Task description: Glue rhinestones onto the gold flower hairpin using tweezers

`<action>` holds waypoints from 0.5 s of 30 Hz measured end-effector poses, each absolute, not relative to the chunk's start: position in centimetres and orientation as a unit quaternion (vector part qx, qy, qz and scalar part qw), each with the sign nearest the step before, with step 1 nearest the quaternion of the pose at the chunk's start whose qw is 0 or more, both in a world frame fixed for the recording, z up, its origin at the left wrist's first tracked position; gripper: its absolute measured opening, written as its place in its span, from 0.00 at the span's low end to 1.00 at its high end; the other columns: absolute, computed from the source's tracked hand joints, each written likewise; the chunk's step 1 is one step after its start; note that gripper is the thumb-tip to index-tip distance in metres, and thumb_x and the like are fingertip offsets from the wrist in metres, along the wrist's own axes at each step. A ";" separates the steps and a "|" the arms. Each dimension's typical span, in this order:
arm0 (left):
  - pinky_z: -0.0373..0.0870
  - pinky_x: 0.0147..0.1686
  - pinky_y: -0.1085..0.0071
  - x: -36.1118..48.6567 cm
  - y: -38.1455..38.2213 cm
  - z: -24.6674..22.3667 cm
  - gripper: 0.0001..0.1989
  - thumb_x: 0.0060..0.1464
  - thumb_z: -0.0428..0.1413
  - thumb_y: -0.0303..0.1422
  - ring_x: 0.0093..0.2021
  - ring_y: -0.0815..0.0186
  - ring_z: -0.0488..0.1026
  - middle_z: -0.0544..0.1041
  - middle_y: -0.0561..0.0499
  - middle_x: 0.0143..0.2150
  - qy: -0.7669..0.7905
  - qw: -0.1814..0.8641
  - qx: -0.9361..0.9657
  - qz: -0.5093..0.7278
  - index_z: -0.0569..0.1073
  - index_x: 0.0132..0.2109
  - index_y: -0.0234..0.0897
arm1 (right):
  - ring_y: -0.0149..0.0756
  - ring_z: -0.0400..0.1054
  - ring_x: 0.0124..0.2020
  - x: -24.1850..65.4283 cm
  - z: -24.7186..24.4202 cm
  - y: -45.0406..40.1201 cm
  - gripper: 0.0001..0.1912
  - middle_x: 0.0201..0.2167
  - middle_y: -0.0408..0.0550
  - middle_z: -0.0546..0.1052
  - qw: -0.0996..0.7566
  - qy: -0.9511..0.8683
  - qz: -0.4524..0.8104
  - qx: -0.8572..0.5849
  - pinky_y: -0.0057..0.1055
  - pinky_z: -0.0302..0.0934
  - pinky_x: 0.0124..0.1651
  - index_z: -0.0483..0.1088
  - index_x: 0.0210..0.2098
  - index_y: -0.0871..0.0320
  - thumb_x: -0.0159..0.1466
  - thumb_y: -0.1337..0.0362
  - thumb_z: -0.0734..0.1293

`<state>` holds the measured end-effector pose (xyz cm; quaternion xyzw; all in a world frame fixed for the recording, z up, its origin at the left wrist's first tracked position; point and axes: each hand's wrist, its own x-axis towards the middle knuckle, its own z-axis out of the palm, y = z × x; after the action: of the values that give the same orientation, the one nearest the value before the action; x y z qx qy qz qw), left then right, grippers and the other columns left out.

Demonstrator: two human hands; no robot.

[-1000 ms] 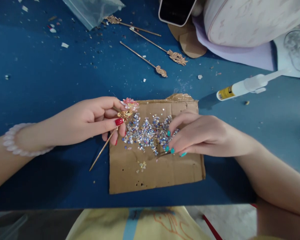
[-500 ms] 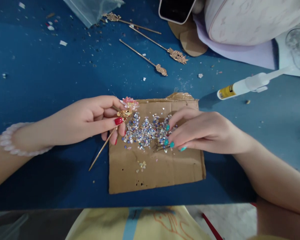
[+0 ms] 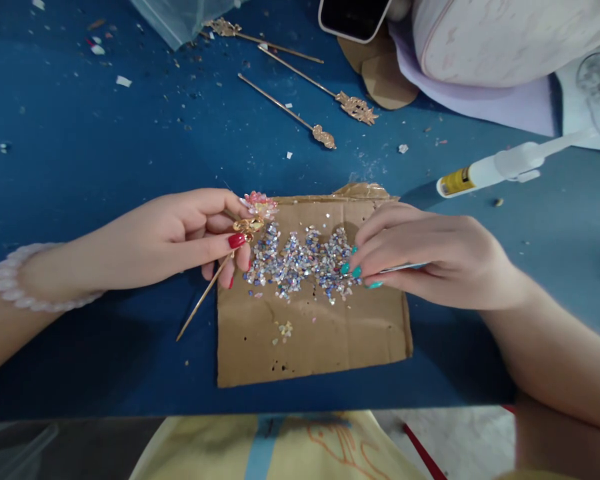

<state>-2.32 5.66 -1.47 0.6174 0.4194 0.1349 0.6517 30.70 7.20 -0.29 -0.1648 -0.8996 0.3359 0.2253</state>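
Observation:
My left hand point(image 3: 195, 233) pinches a gold hairpin point(image 3: 205, 298) whose stick slants down to the left. The pin's head carries a pink flower point(image 3: 260, 204) beside a gold ornament, over the upper left edge of the cardboard point(image 3: 330, 340). My right hand point(image 3: 410, 257), with green nails, has its fingers closed around a thin metal tool point(image 3: 403, 267), possibly tweezers, mostly hidden by the fingers. Its fingertips are at the right edge of a spread of small blue and silver chips point(image 3: 295, 263). A small group of pale yellow chips point(image 3: 284, 330) lies lower on the cardboard.
Behind the cardboard lie several gold hairpins point(image 3: 324, 137) on the blue table point(image 3: 80, 153). A white bottle with a yellow label point(image 3: 457, 181) lies at the right. Farther back are a phone point(image 3: 353, 17), a clear bag point(image 3: 180, 17) and a pale rounded object point(image 3: 505, 40).
My right hand has shifted to the right over the chips, and the thin tool now shows between its fingers. My left hand has stayed nearly still with the hairpin.

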 end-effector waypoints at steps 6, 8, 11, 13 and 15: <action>0.74 0.29 0.78 -2.2 5.6 -1.3 0.04 0.68 0.48 0.27 0.29 0.74 0.78 0.80 0.55 0.36 0.416 0.642 0.630 0.134 0.66 0.46 0.37 | 0.34 0.73 0.42 30.6 0.0 7.0 0.03 0.33 0.44 0.81 0.219 -0.915 0.305 -0.151 0.34 0.68 0.48 0.72 0.39 0.57 0.71 0.69 0.68; 0.74 0.29 0.78 -2.2 5.7 -1.3 0.04 0.68 0.48 0.27 0.29 0.74 0.78 0.81 0.54 0.36 0.420 0.642 0.627 0.135 0.66 0.47 0.36 | 0.34 0.73 0.42 30.5 0.1 6.9 0.04 0.33 0.43 0.81 0.215 -0.917 0.299 -0.152 0.34 0.67 0.49 0.72 0.39 0.56 0.71 0.69 0.67; 0.74 0.28 0.78 -2.1 5.7 -1.4 0.03 0.68 0.48 0.27 0.29 0.74 0.78 0.80 0.54 0.35 0.422 0.643 0.624 0.137 0.66 0.47 0.36 | 0.35 0.73 0.44 30.6 0.3 6.7 0.04 0.34 0.43 0.81 0.210 -0.920 0.294 -0.149 0.35 0.67 0.50 0.73 0.40 0.56 0.72 0.69 0.67; 0.74 0.28 0.79 -2.1 5.7 -1.4 0.03 0.68 0.49 0.27 0.29 0.74 0.78 0.80 0.54 0.35 0.419 0.646 0.623 0.140 0.66 0.47 0.37 | 0.36 0.74 0.44 30.6 0.4 6.6 0.04 0.34 0.44 0.81 0.205 -0.923 0.289 -0.147 0.36 0.67 0.50 0.73 0.40 0.56 0.71 0.70 0.67; 0.74 0.28 0.79 -2.1 5.6 -1.4 0.03 0.68 0.49 0.28 0.29 0.73 0.79 0.81 0.53 0.36 0.416 0.648 0.623 0.139 0.66 0.47 0.37 | 0.37 0.74 0.45 30.6 0.5 6.5 0.03 0.35 0.45 0.81 0.200 -0.927 0.281 -0.146 0.37 0.66 0.51 0.73 0.41 0.56 0.71 0.70 0.67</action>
<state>-2.08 5.64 -1.35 0.6229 0.4163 0.1392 0.6475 30.60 6.47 0.54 -0.1458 -0.9273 0.2808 0.2002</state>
